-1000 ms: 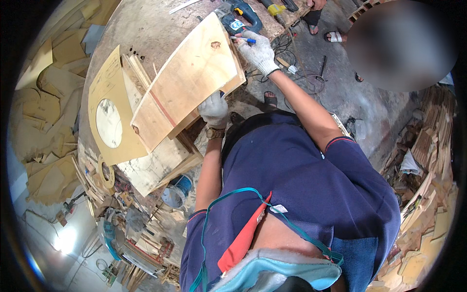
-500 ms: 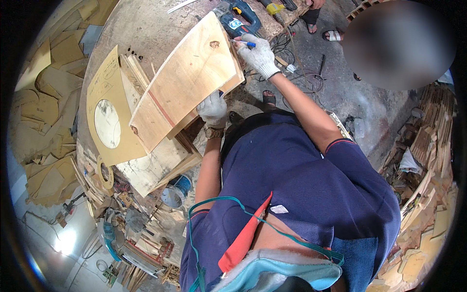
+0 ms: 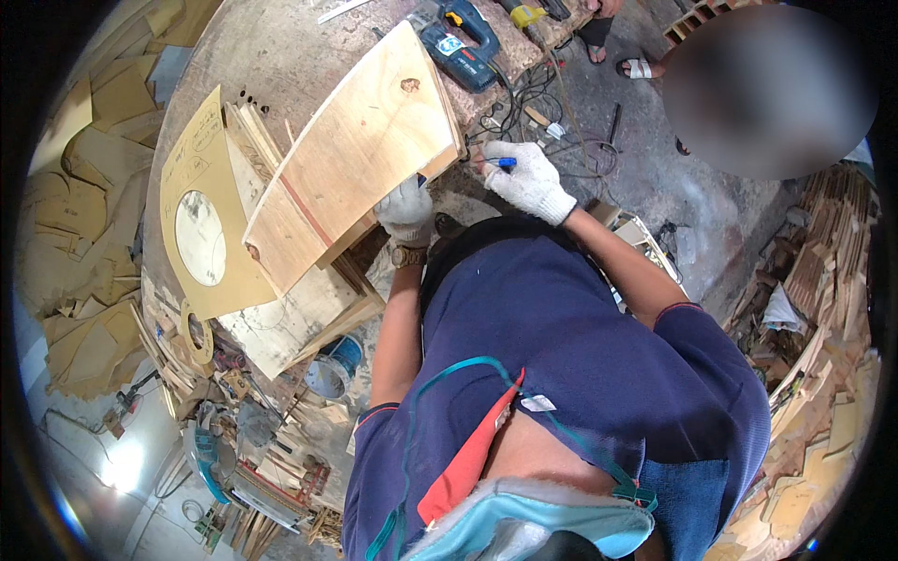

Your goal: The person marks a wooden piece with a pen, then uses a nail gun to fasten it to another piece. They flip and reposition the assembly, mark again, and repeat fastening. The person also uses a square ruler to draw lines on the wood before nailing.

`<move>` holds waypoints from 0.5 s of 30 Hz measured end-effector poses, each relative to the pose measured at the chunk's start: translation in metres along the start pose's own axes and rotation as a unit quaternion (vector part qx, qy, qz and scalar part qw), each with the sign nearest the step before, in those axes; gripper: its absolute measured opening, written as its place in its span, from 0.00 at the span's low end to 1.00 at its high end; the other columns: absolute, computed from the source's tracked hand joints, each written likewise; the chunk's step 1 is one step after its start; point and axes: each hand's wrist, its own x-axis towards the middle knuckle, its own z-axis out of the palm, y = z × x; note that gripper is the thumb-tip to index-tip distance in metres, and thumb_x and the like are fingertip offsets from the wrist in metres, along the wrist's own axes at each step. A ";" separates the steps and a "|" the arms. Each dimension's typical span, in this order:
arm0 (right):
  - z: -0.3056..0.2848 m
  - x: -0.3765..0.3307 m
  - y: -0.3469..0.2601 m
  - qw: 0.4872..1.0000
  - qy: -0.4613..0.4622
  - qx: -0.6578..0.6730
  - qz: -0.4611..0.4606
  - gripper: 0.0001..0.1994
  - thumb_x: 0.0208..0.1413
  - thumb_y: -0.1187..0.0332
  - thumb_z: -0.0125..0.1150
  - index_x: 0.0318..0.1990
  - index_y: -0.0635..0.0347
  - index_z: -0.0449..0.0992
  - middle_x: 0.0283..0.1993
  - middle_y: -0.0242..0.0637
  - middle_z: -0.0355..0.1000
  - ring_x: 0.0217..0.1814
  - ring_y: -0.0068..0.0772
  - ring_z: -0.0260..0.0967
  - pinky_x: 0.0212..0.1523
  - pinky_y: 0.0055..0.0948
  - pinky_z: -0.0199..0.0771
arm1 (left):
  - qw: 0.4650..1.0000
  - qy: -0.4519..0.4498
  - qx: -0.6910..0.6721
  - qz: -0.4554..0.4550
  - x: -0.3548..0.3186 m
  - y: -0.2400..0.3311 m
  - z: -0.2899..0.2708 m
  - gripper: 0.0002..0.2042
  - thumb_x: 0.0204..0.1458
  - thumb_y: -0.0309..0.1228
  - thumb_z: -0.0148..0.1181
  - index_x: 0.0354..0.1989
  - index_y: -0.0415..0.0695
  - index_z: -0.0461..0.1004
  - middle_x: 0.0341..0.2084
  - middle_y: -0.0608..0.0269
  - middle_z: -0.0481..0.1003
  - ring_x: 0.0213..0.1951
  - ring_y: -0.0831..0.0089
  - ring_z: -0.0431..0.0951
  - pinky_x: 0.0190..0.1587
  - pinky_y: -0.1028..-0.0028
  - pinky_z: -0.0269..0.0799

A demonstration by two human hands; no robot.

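Evidently steadying the curved plywood panel (image 3: 360, 154) with the left hand (image 3: 407, 206), curling gloved fingers in at its near edge, probably for stopping any sliding or rocking. Showing a bit of dark blue (image 3: 422, 179) beside those fingers, but hiding too much at the panel's edge; not being able to tell how tightly closing, or whether gripping wood or something smaller. Pinching a blue-ended pen (image 3: 506, 162) in the right hand (image 3: 524, 176), just off the panel's right corner and not touching the wood, closing thumb and fingers together around the shaft, likely for fine control. Resting the panel on other wood pieces (image 3: 351, 237) above the counter (image 3: 271, 56), apparently raising the near edge enough for reaching in below. Having the jigsaw (image 3: 463, 64) lying just beyond the panel's far right edge, seemingly for being within reach yet off its face, and trailing black cables (image 3: 536, 93) to the right of the panel. Having the yellow-brown template board (image 3: 238, 285), showing a round cutout, lying just left of the panel, perhaps for staying in sight, with wood strips (image 3: 251, 140) lying behind the panel's curved edge.
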 end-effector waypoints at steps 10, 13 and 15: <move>0.007 0.106 0.002 0.970 0.223 0.049 -0.079 0.10 0.56 0.62 0.63 0.42 0.49 0.85 0.34 0.49 0.80 0.37 0.48 0.80 0.40 0.38 0.78 | 1.000 -0.003 -0.008 -0.006 0.001 -0.001 0.000 0.08 0.41 0.33 0.63 0.30 0.47 0.76 0.29 0.60 0.77 0.35 0.58 0.78 0.43 0.58 0.72; 0.015 0.122 0.004 0.973 0.225 0.026 -0.049 0.11 0.56 0.60 0.64 0.42 0.51 0.84 0.33 0.49 0.79 0.36 0.48 0.79 0.39 0.39 0.78 | 1.000 -0.014 -0.016 -0.008 0.001 -0.001 0.000 0.07 0.41 0.33 0.63 0.30 0.48 0.76 0.29 0.60 0.77 0.35 0.58 0.78 0.43 0.59 0.72; 0.017 0.125 0.006 0.972 0.223 0.028 -0.063 0.12 0.57 0.60 0.64 0.43 0.54 0.84 0.34 0.48 0.80 0.37 0.46 0.80 0.40 0.38 0.78 | 1.000 0.005 -0.016 -0.002 0.002 -0.001 0.000 0.07 0.41 0.33 0.63 0.30 0.48 0.76 0.29 0.60 0.77 0.35 0.57 0.78 0.42 0.59 0.72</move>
